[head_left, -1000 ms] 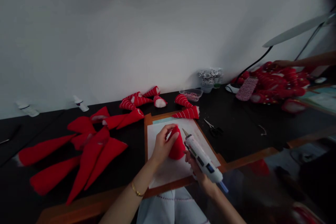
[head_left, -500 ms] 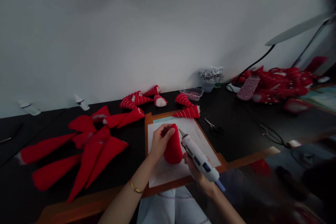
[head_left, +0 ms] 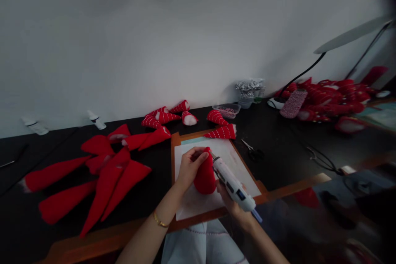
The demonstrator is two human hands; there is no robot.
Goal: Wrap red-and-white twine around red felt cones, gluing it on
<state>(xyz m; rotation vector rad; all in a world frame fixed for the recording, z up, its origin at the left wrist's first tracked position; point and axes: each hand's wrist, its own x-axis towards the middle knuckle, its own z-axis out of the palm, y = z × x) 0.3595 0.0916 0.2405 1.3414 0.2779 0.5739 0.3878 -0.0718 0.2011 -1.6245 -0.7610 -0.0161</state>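
A stuffed red felt cone (head_left: 205, 178) is pinched near its narrow upper end by my left hand (head_left: 189, 166), above the white sheet on a brown-edged board (head_left: 185, 208). My right hand (head_left: 229, 200) is wrapped around a white glue gun (head_left: 233, 185) with a blue glue stick poking from its rear. The gun's nozzle points up and left, at or very near the cone's tip; whether it touches I cannot tell. Past the board's far edge lie red cones wound with white trim (head_left: 221, 131).
Plain red cones (head_left: 114, 173) are heaped on the left. Scissors (head_left: 253, 150) lie right of the board. At the back are a clear tray of trim (head_left: 227, 111), a tub of silver tinsel (head_left: 247, 90), a lamp (head_left: 276, 104) and a red pile (head_left: 334, 99). White bottles (head_left: 97, 120) stand left.
The glue gun has shifted slightly up and left, bringing its nozzle closer to the red cone's tip. My left hand keeps its pinch on the cone.
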